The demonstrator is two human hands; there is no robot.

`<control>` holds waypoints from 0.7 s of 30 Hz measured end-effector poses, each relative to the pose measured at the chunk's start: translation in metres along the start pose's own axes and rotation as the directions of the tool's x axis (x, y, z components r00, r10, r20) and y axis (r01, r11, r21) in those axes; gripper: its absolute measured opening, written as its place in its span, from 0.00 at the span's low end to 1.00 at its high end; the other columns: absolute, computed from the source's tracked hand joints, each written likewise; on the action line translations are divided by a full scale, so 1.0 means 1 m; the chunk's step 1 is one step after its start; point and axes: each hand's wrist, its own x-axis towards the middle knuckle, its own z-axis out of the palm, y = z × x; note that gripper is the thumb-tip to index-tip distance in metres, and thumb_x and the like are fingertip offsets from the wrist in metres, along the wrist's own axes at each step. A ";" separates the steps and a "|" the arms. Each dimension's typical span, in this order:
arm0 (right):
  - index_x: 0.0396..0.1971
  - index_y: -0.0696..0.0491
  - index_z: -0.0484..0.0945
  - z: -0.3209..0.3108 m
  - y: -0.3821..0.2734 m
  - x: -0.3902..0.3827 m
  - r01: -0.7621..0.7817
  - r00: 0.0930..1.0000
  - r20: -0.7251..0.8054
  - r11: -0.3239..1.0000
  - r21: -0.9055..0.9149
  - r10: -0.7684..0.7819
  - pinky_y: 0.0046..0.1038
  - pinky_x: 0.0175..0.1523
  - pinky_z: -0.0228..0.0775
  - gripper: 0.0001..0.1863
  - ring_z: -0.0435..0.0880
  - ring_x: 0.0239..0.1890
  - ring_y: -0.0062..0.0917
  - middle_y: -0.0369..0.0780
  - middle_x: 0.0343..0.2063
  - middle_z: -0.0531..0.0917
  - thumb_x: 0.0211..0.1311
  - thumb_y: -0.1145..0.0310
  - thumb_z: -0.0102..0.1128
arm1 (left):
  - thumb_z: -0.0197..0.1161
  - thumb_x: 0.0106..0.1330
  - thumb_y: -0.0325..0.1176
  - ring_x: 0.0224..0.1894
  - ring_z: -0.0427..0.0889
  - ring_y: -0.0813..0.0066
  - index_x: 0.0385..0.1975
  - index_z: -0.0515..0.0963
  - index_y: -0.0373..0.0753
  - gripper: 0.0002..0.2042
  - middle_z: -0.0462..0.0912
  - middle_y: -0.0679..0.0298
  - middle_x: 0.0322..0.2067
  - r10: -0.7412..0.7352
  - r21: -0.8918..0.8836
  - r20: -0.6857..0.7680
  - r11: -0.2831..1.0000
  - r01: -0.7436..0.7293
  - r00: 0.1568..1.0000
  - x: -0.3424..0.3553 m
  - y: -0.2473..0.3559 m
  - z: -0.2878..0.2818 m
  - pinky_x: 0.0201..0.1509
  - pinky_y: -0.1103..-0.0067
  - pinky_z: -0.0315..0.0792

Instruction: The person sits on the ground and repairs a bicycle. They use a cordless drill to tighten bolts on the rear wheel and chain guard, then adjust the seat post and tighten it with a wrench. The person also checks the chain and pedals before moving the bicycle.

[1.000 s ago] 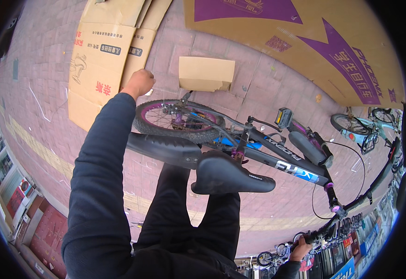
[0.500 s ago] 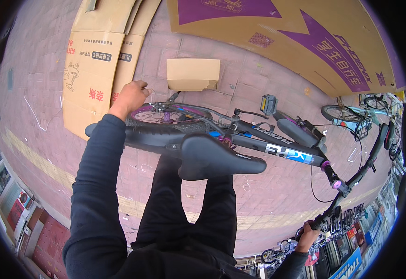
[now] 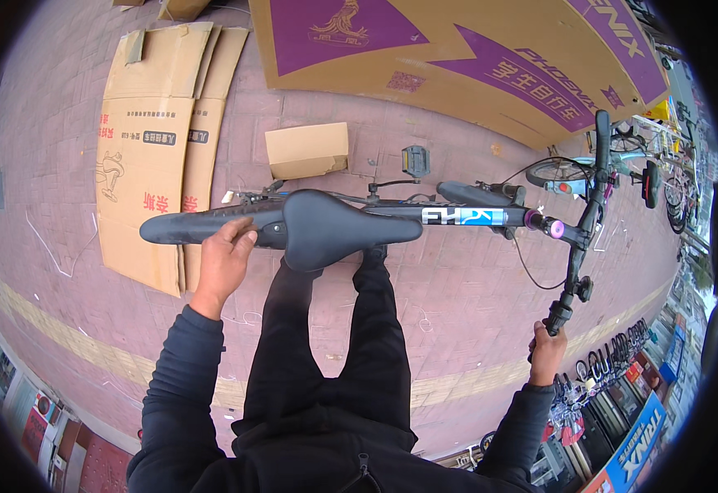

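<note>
A black bicycle stands upright across the view in front of me, its saddle (image 3: pixel 330 230) near the middle and its rear mudguard (image 3: pixel 170 231) to the left. My left hand (image 3: pixel 226 261) is at the near edge of the mudguard, just behind the saddle; its fingers are loosely extended and hold nothing, and the fingertips seem to touch the mudguard. My right hand (image 3: pixel 549 347) is wrapped around the near grip of the handlebar (image 3: pixel 582 255). A pedal (image 3: pixel 416 161) sticks out on the far side. The mudguard and saddle hide most of the rear wheel.
Flattened cardboard (image 3: pixel 141 156) lies at the left. A small open carton (image 3: pixel 307 151) sits beyond the saddle. The large bicycle box (image 3: pixel 457 74) fills the far side. A light-blue bicycle (image 3: pixel 568 174) stands behind the handlebar, with shopfronts and more bikes at lower right.
The bicycle, tilted away before, has come upright, hiding the rear wheel. My left hand has moved from beyond the wheel back to the mudguard's near edge. My right hand has stayed on the grip.
</note>
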 end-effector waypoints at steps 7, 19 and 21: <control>0.36 0.60 0.77 0.008 0.006 0.002 -0.073 0.997 0.031 0.996 0.055 0.072 0.24 0.20 0.66 0.11 0.75 0.14 0.20 0.35 0.16 0.76 0.59 0.70 0.66 | 0.62 0.70 0.25 0.59 0.80 0.64 0.67 0.64 0.24 0.27 0.78 0.45 0.60 -0.004 -0.354 0.196 0.932 0.074 0.981 0.014 0.015 0.038 0.62 0.74 0.74; 0.37 0.63 0.80 -0.023 0.018 0.038 0.052 0.998 -0.013 0.946 -0.319 -0.060 0.42 0.38 0.75 0.18 0.84 0.30 0.49 0.53 0.25 0.84 0.51 0.65 0.67 | 0.63 0.70 0.26 0.51 0.82 0.72 0.56 0.74 0.29 0.17 0.83 0.59 0.51 -0.066 -0.650 0.292 0.718 0.249 0.954 0.011 -0.001 0.081 0.59 0.76 0.74; 0.38 0.62 0.81 -0.040 0.019 0.059 0.183 0.978 -0.004 0.871 -0.456 -0.208 0.44 0.43 0.76 0.18 0.84 0.35 0.54 0.56 0.30 0.85 0.49 0.66 0.67 | 0.63 0.70 0.26 0.51 0.82 0.72 0.56 0.74 0.29 0.16 0.83 0.59 0.51 -0.061 -0.644 0.313 0.719 0.259 0.948 0.008 -0.009 0.081 0.59 0.76 0.74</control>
